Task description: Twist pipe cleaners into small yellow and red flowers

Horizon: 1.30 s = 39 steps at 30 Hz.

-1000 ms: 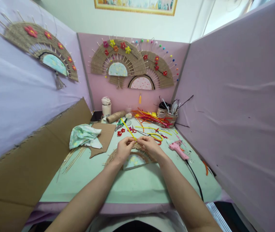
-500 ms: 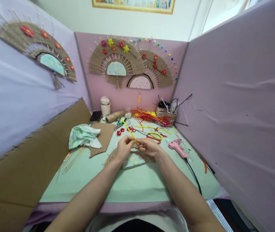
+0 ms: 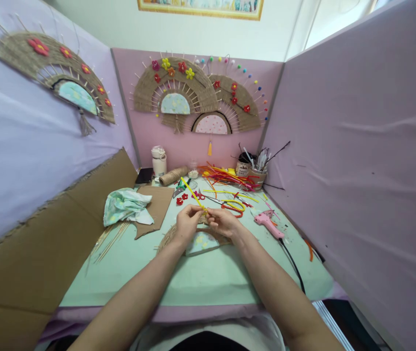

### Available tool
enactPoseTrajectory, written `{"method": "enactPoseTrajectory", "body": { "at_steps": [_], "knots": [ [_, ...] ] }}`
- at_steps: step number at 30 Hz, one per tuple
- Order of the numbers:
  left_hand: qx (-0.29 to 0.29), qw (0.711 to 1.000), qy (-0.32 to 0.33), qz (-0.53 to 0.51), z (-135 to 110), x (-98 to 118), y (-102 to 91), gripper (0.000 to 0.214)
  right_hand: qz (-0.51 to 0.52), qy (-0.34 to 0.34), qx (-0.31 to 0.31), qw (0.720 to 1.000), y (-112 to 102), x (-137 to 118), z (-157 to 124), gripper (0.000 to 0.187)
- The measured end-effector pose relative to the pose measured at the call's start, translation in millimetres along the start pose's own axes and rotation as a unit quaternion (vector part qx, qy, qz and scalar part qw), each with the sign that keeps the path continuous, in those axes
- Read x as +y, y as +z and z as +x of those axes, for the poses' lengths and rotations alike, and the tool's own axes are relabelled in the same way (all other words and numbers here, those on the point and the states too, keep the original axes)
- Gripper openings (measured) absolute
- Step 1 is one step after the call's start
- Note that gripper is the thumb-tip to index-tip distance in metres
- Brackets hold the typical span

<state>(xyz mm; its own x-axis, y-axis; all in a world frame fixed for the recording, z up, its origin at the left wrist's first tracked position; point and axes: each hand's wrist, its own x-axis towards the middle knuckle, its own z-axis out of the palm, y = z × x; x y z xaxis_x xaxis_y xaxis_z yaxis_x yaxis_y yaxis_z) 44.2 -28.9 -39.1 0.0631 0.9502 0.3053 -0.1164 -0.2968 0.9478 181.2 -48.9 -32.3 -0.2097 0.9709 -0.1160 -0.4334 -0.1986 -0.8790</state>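
A yellow pipe cleaner (image 3: 192, 191) is pinched between my left hand (image 3: 188, 223) and my right hand (image 3: 223, 222). Its long free end points up and to the left, while the lower end is bunched at my fingertips, too small to make out fully. Both hands are closed and nearly touch. Below them on the table lies a half-round twine fan with a pale green patterned cloth centre (image 3: 201, 242), partly hidden by my hands and forearms. Small red flowers (image 3: 182, 199) lie just beyond my left hand.
Scissors (image 3: 231, 207) lie past my right hand. A pink glue gun (image 3: 269, 225) with a black cord is at the right. Crumpled cloth (image 3: 127, 205) and cardboard (image 3: 160, 204) lie left. Red and orange pipe cleaners (image 3: 229, 176), a twine roll (image 3: 173, 176) and a bottle (image 3: 159, 161) stand behind.
The yellow pipe cleaner's free end has shifted slightly up and left. Both hands stay pinched in nearly the same place; the view has moved a little.
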Motion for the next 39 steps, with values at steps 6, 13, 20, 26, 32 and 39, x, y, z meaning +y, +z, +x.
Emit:
{"method": "enactPoseTrajectory", "body": {
  "at_steps": [6,13,20,26,32,39],
  "knots": [
    [0.033,0.97,-0.186,-0.15,9,4,-6.7,0.03,-0.409,-0.329,0.121,0.843,9,4,-9,0.023],
    [0.013,0.959,-0.22,-0.18,7,5,-8.2,0.029,-0.616,-0.435,0.083,0.651,9,6,-12,0.028],
    [-0.026,0.953,-0.221,-0.203,8,1,-8.8,0.028,-0.656,-0.433,0.092,0.612,5,7,-9,0.025],
    [0.008,0.961,-0.192,-0.197,5,3,-3.9,0.034,-0.67,-0.432,0.11,0.593,5,9,-7,0.024],
    [0.051,0.981,-0.114,-0.15,4,0,2.2,0.032,-0.618,-0.44,0.151,0.634,11,11,-6,0.02],
    [0.044,0.997,-0.047,-0.048,1,1,3.6,0.023,-0.443,-0.336,0.218,0.802,17,13,-3,0.015]
  ]
}}
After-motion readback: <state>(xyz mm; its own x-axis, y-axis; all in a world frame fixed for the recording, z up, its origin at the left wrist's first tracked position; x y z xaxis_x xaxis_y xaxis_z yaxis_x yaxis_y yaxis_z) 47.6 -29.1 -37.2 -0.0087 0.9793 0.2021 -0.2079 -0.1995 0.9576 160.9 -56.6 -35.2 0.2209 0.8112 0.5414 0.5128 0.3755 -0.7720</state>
